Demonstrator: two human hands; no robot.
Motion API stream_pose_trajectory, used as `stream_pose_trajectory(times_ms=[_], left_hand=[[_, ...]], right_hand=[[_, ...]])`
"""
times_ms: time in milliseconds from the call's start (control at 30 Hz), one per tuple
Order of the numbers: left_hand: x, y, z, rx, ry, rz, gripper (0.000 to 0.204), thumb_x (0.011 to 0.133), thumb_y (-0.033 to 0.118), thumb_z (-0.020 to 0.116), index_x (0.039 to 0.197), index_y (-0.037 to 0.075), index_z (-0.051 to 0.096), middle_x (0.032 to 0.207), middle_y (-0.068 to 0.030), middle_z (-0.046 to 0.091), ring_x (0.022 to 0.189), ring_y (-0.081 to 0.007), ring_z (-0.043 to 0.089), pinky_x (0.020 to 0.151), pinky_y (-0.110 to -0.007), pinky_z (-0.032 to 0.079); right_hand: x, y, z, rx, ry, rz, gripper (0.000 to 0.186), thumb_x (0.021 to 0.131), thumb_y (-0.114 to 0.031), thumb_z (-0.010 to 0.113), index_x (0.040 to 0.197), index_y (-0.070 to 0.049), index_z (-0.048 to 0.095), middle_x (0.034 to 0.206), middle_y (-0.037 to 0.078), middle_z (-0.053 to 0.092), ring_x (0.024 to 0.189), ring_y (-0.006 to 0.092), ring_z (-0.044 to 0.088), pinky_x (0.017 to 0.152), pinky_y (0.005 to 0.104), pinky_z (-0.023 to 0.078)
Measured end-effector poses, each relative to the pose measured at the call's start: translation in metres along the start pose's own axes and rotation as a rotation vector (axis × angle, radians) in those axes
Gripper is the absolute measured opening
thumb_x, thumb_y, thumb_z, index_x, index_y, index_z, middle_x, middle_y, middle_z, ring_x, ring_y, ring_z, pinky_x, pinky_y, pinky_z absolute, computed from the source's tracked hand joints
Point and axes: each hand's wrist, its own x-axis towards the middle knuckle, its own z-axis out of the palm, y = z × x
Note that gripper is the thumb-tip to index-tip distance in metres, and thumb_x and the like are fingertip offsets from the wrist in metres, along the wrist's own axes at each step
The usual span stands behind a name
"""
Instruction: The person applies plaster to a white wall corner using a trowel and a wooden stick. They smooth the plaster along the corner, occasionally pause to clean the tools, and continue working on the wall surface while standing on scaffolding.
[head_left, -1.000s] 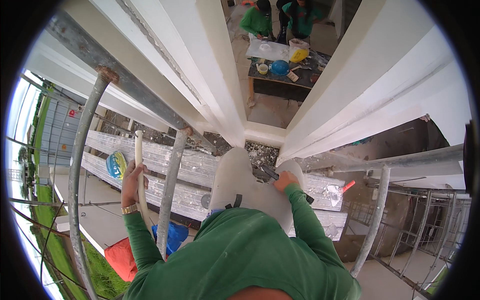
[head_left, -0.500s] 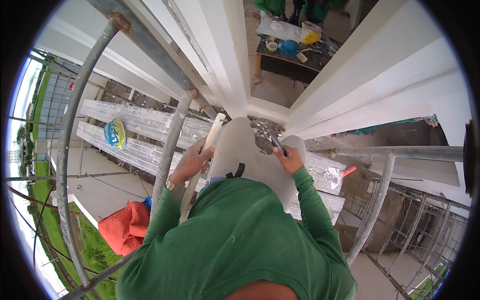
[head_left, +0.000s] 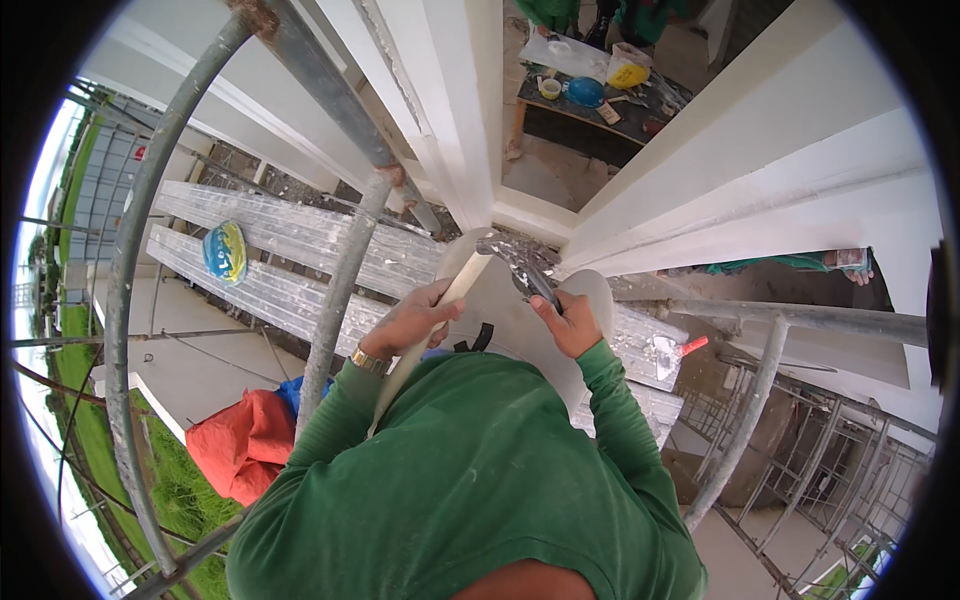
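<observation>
In my left hand [head_left: 418,318] is a long, narrow, cream-coloured strip [head_left: 425,345], gripped with the fingers wrapped round it. It slants up from my lap, its lower end hidden against my green shirt. My right hand [head_left: 568,325] is closed on the handle of a dark metal pliers-like tool [head_left: 532,278]. The tool's head reaches the upper end of the strip over my knees; whether its jaws bite the strip I cannot make out. My legs, in pale trousers, lie beneath both hands.
Grey scaffold pipes [head_left: 345,270] stand on both sides. Metal planks [head_left: 285,285] carry a blue-and-yellow helmet [head_left: 225,252] and a putty knife [head_left: 680,350] with a red handle. A red sack [head_left: 240,445] hangs at left. Ahead, people stand by a cluttered table [head_left: 625,125]; another hand [head_left: 855,263] shows at right.
My left hand and the strip have shifted right and tilted toward the tool. The strip's upper end now meets the tool's head, where before they were apart.
</observation>
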Motion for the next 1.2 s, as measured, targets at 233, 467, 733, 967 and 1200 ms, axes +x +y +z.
stream_pose_trajectory(times_ms=[233, 467, 733, 967, 1200], left_hand=[[-0.031, -0.014, -0.043, 0.237, 0.104, -0.241, 0.04, 0.1, 0.031, 0.064, 0.119, -0.003, 0.053, 0.087, -0.0073, 0.064, 0.072, -0.014, 0.067, 0.066, -0.028, 0.055], [-0.112, 0.074, -0.117, -0.102, 0.128, 0.037, 0.039, 0.1, 0.035, 0.063, 0.115, -0.001, 0.061, 0.09, -0.0082, 0.067, 0.068, -0.0154, 0.067, 0.06, -0.025, 0.052], [-0.079, 0.097, -0.252, -0.122, 0.315, 0.045, 0.042, 0.103, 0.042, 0.057, 0.114, 0.001, 0.058, 0.079, -0.0042, 0.057, 0.054, -0.008, 0.049, 0.05, -0.021, 0.043], [-0.066, 0.119, -0.197, 0.098, 0.252, 0.078, 0.043, 0.098, 0.041, 0.065, 0.112, 0.001, 0.057, 0.077, -0.0028, 0.056, 0.054, -0.0093, 0.052, 0.05, -0.021, 0.043], [-0.08, 0.081, -0.156, -0.306, -0.082, 0.165, 0.043, 0.101, 0.036, 0.06, 0.119, -0.002, 0.052, 0.074, -0.0087, 0.055, 0.046, -0.0106, 0.048, 0.042, -0.023, 0.04]], right_hand=[[0.005, 0.021, 0.015, 0.369, -0.206, 0.457, 0.044, 0.096, -0.042, 0.068, 0.084, -0.001, 0.058, 0.059, 0.006, 0.057, 0.046, 0.0143, 0.051, 0.044, 0.0325, 0.044], [0.035, 0.052, 0.021, 0.277, -0.241, 0.554, 0.027, 0.095, -0.024, 0.069, 0.089, -0.001, 0.056, 0.059, 0.005, 0.057, 0.046, 0.0122, 0.056, 0.043, 0.0313, 0.045], [0.122, -0.048, -0.013, 0.4, -0.308, 0.396, 0.038, 0.092, -0.036, 0.075, 0.086, -0.003, 0.057, 0.059, 0.004, 0.056, 0.051, 0.0118, 0.058, 0.051, 0.0303, 0.048], [0.107, -0.005, 0.006, -0.219, -0.274, 0.151, 0.049, 0.089, -0.048, 0.073, 0.083, 0.0, 0.062, 0.062, 0.017, 0.058, 0.063, 0.0332, 0.064, 0.064, 0.0448, 0.051], [0.028, 0.038, -0.005, -0.451, -0.363, 0.216, 0.041, 0.085, -0.043, 0.074, 0.08, -0.003, 0.067, 0.074, 0.022, 0.067, 0.075, 0.0439, 0.066, 0.069, 0.0522, 0.052]])
